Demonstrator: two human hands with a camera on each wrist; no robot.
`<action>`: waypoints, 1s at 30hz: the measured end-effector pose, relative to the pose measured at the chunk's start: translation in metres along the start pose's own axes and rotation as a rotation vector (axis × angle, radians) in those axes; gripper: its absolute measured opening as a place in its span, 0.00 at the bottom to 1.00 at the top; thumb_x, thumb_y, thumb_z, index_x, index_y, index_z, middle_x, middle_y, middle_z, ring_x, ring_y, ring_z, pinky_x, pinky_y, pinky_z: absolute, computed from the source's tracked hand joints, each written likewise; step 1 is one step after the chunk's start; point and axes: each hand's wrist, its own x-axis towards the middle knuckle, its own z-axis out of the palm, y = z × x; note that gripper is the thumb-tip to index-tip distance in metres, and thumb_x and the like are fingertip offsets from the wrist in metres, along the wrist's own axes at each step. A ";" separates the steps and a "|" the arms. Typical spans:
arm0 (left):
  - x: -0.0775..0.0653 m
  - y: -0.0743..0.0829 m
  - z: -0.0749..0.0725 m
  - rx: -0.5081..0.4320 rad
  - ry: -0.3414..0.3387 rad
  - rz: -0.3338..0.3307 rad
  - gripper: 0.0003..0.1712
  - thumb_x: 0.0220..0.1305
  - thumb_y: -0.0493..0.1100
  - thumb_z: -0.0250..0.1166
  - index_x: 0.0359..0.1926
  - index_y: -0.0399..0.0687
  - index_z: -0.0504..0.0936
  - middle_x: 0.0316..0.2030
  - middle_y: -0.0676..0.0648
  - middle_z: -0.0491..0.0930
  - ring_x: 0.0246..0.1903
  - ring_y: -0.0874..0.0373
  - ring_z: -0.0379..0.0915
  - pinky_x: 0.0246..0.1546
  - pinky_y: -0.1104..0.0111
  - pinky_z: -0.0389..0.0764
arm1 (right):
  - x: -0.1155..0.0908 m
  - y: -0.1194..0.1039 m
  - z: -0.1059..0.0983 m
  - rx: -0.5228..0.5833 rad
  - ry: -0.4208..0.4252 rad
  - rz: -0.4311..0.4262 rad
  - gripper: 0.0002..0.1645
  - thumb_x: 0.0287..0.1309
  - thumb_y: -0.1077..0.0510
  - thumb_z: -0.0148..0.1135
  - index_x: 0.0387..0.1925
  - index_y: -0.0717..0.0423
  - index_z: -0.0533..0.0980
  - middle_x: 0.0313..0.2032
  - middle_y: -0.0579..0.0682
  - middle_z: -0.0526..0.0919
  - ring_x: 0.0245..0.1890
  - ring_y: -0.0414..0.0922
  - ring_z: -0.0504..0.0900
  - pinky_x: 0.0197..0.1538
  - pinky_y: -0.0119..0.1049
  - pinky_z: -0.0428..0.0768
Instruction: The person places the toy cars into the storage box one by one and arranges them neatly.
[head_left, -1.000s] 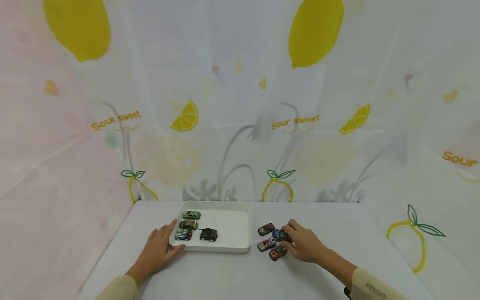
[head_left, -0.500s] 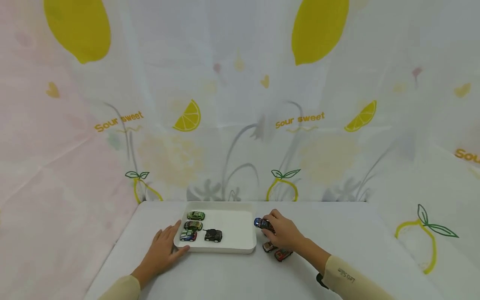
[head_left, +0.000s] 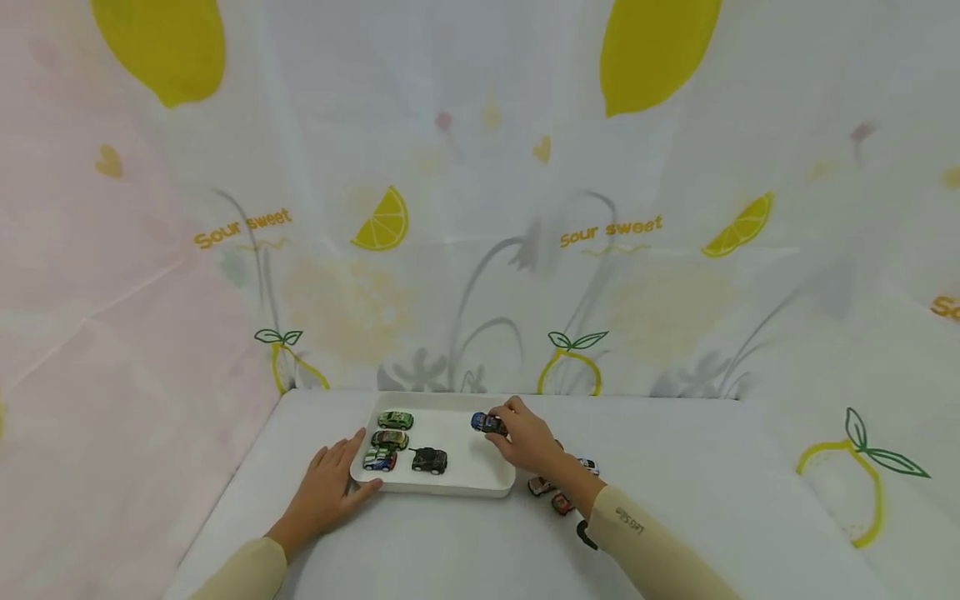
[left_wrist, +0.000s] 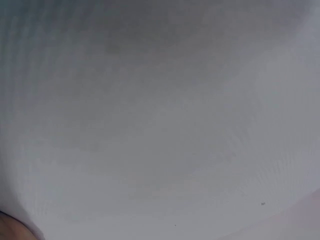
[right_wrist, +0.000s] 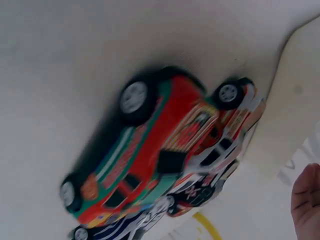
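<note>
My right hand (head_left: 524,437) pinches a blue and dark toy car (head_left: 490,423) over the right part of the white tray (head_left: 465,467); a gap beneath the car cannot be told. My left hand (head_left: 323,487) rests against the tray's left side, fingers extended along the wall and thumb by the front corner. Inside the tray, a green toy car (head_left: 395,420), a yellowish one (head_left: 390,440) and a white-and-blue one (head_left: 380,460) form a left column. Beside them sits a black toy car (head_left: 429,461) with a turret-like top.
Right of the tray, several toy cars lie on the white table (head_left: 420,550), partly hidden by my right arm. A red-and-green car (right_wrist: 150,155) shows large in the right wrist view, near a white-and-orange car (right_wrist: 220,150). Behind stands a lemon-print cloth (head_left: 465,275).
The right hand has picked up the blue car from the group on the table and carried it left, over the tray. The left hand stays at the tray's left side.
</note>
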 end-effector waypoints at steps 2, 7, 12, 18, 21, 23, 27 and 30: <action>-0.003 -0.002 0.000 0.004 -0.002 -0.005 0.52 0.51 0.70 0.59 0.70 0.47 0.54 0.62 0.41 0.67 0.59 0.41 0.64 0.59 0.43 0.57 | 0.007 -0.008 0.007 0.013 -0.014 0.019 0.20 0.56 0.47 0.62 0.49 0.50 0.74 0.38 0.45 0.69 0.24 0.32 0.66 0.23 0.22 0.68; -0.003 -0.003 0.001 0.000 -0.001 -0.002 0.52 0.52 0.70 0.58 0.70 0.48 0.53 0.63 0.42 0.66 0.60 0.42 0.63 0.60 0.44 0.57 | 0.022 -0.020 0.016 0.064 -0.034 0.095 0.20 0.55 0.50 0.63 0.49 0.51 0.75 0.39 0.48 0.70 0.26 0.35 0.68 0.27 0.28 0.70; 0.000 -0.002 0.000 0.010 0.011 0.002 0.52 0.51 0.70 0.58 0.70 0.48 0.54 0.62 0.43 0.67 0.60 0.42 0.64 0.60 0.44 0.57 | 0.034 -0.023 0.033 0.151 -0.063 0.172 0.18 0.54 0.50 0.64 0.47 0.50 0.77 0.37 0.47 0.72 0.29 0.36 0.68 0.30 0.28 0.70; -0.003 0.000 0.004 0.003 0.000 -0.012 0.52 0.52 0.71 0.57 0.70 0.49 0.54 0.62 0.42 0.68 0.60 0.42 0.64 0.60 0.44 0.58 | 0.042 -0.031 0.052 0.249 -0.114 0.264 0.18 0.50 0.51 0.66 0.43 0.54 0.80 0.31 0.48 0.72 0.28 0.39 0.67 0.28 0.31 0.68; -0.006 0.002 0.006 -0.002 -0.017 -0.021 0.52 0.52 0.72 0.56 0.70 0.49 0.54 0.62 0.42 0.68 0.60 0.42 0.64 0.60 0.44 0.58 | 0.042 -0.032 0.063 0.297 -0.160 0.319 0.20 0.49 0.50 0.67 0.43 0.56 0.81 0.31 0.49 0.77 0.30 0.41 0.70 0.31 0.34 0.70; -0.008 0.002 0.006 0.006 -0.024 -0.029 0.52 0.52 0.73 0.55 0.70 0.49 0.53 0.62 0.43 0.68 0.60 0.43 0.64 0.61 0.45 0.57 | 0.042 -0.032 0.071 0.326 -0.185 0.345 0.21 0.49 0.49 0.67 0.44 0.55 0.81 0.34 0.49 0.80 0.33 0.41 0.74 0.35 0.35 0.73; -0.005 0.001 0.002 0.016 -0.011 -0.022 0.52 0.52 0.72 0.55 0.70 0.50 0.53 0.61 0.42 0.68 0.60 0.43 0.64 0.61 0.45 0.58 | 0.045 -0.032 0.076 0.403 -0.171 0.368 0.20 0.48 0.50 0.68 0.43 0.53 0.80 0.36 0.50 0.82 0.34 0.42 0.77 0.37 0.37 0.75; -0.001 -0.001 -0.003 0.035 0.003 -0.004 0.52 0.52 0.72 0.55 0.70 0.49 0.54 0.61 0.42 0.69 0.59 0.43 0.65 0.60 0.44 0.59 | 0.051 -0.034 0.073 0.484 -0.156 0.386 0.19 0.47 0.52 0.69 0.42 0.54 0.79 0.33 0.49 0.79 0.30 0.42 0.74 0.32 0.35 0.73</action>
